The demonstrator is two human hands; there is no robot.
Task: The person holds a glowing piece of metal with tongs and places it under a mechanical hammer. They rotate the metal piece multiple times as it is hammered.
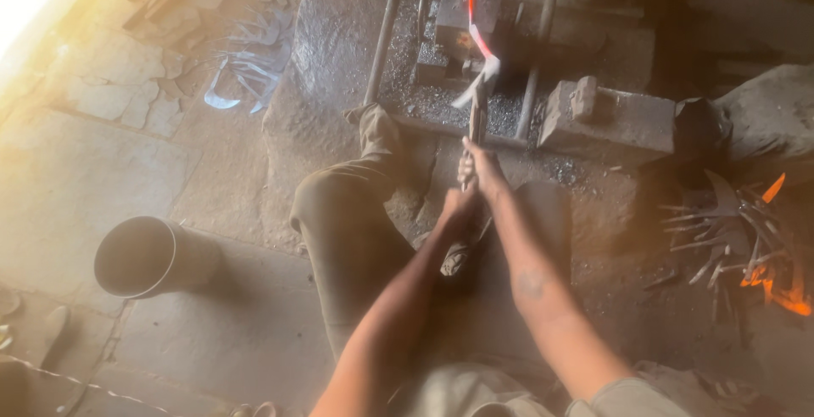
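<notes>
Both my hands grip one long handle (473, 128) in front of me. My right hand (480, 165) is further up the handle and my left hand (459, 206) is just below it, both closed around it. The handle ends in a blurred tool head (482, 73) held over a dark anvil block (462, 18). On the block lies a curved metal piece glowing red (475, 27). Whether the tool head touches the glowing piece I cannot tell because of blur.
A forge fire (776, 285) with several blades stuck in it burns at the right. A metal bucket (148, 256) lies on the stone floor at the left. A hammer head (585, 96) rests on a stone block. Cut sheet scraps (246, 69) lie at the upper left.
</notes>
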